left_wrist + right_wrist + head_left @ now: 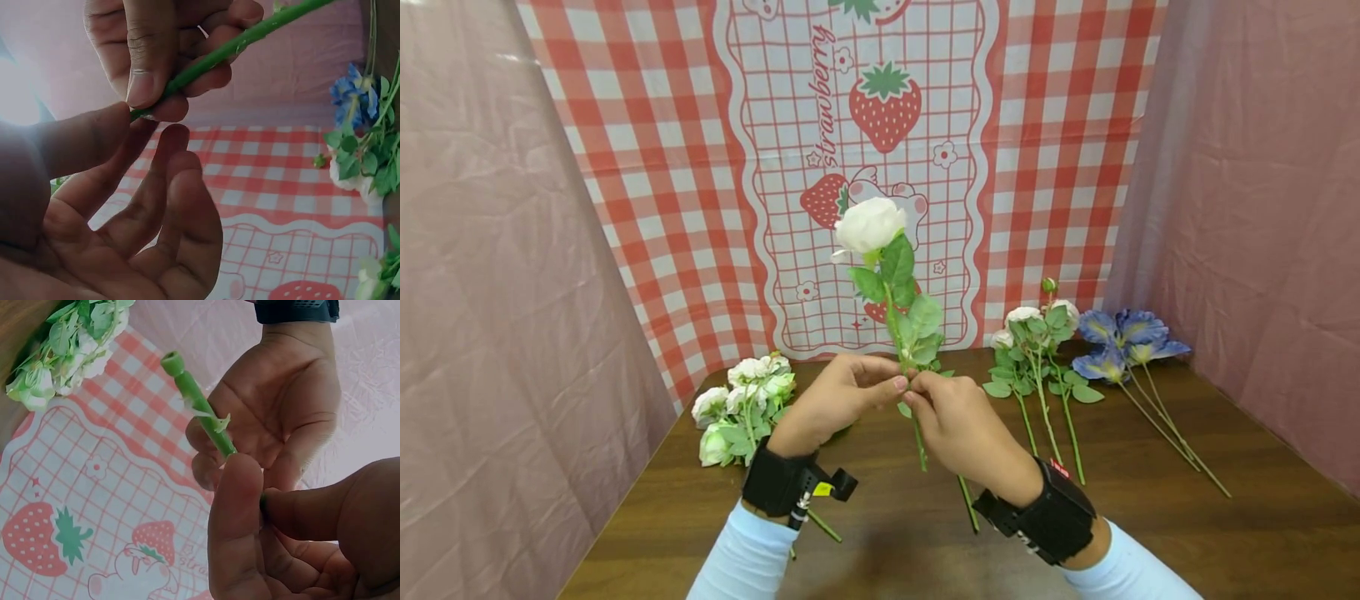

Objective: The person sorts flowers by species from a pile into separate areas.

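Observation:
A white artificial rose (870,223) with green leaves stands nearly upright in front of me, its bloom tilted slightly left. My left hand (838,396) pinches its stem between thumb and index finger; the other fingers are loosely spread in the left wrist view. Close beside it, my right hand (966,425) pinches the same stem with thumb and fingertips. The green stem (250,34) crosses the upper left wrist view. In the right wrist view, the lower stem (200,403) sticks out past the fingers, with small pale shreds on it.
White and pale green flowers (748,400) lie on the brown table (880,533) at left. Several white roses (1037,333) lie at right, with blue flowers (1123,337) farther right. Another stem (967,504) lies partly hidden beneath my right hand. A strawberry-print cloth (1052,167) hangs behind.

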The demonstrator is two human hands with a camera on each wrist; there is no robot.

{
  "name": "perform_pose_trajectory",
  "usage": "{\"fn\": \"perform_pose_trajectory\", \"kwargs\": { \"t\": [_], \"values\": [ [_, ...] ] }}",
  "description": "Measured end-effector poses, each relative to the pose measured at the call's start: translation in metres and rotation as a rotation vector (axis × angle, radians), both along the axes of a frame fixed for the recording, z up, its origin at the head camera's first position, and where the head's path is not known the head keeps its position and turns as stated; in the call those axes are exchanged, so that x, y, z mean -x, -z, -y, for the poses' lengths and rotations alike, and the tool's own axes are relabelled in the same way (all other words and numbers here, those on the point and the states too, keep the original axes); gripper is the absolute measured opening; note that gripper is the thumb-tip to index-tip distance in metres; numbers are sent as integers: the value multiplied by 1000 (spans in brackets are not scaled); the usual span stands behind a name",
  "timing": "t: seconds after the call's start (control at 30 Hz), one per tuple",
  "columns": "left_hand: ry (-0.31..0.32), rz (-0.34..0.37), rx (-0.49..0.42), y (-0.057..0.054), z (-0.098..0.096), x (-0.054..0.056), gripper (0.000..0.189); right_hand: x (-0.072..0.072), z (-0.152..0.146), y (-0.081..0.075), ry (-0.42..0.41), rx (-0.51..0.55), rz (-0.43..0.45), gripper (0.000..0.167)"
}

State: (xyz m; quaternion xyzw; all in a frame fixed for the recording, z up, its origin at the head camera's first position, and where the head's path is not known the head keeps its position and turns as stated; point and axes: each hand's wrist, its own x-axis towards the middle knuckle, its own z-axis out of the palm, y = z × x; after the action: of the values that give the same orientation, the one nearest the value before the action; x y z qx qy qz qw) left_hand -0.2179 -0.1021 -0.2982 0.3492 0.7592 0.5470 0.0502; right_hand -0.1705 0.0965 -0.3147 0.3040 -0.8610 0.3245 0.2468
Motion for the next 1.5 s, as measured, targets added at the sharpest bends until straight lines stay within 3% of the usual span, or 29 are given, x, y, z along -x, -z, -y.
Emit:
{"fn": "perform_pose_trajectory", "kwargs": {
  "t": [0.2, 0.6, 0.93, 1.2, 1.5],
  "values": [
    [-19, 42, -28, 4, -2, 2, 28, 0, 0, 0, -6, 7, 8, 9],
    [-75, 39, -113, 4, -6, -2, 27, 1, 0, 2, -11, 18, -7, 9],
    [-144, 18, -119, 4, -8, -3, 24, 2, 2, 3, 0, 27, -20, 5],
    [-181, 51, -142, 2, -11, -4, 27, 3, 3, 4, -1, 35, -35, 4],
    [-142, 101, -270, 5, -15, -4, 18, 2, 4, 5, -17, 52, 5, 15]
  ]
}}
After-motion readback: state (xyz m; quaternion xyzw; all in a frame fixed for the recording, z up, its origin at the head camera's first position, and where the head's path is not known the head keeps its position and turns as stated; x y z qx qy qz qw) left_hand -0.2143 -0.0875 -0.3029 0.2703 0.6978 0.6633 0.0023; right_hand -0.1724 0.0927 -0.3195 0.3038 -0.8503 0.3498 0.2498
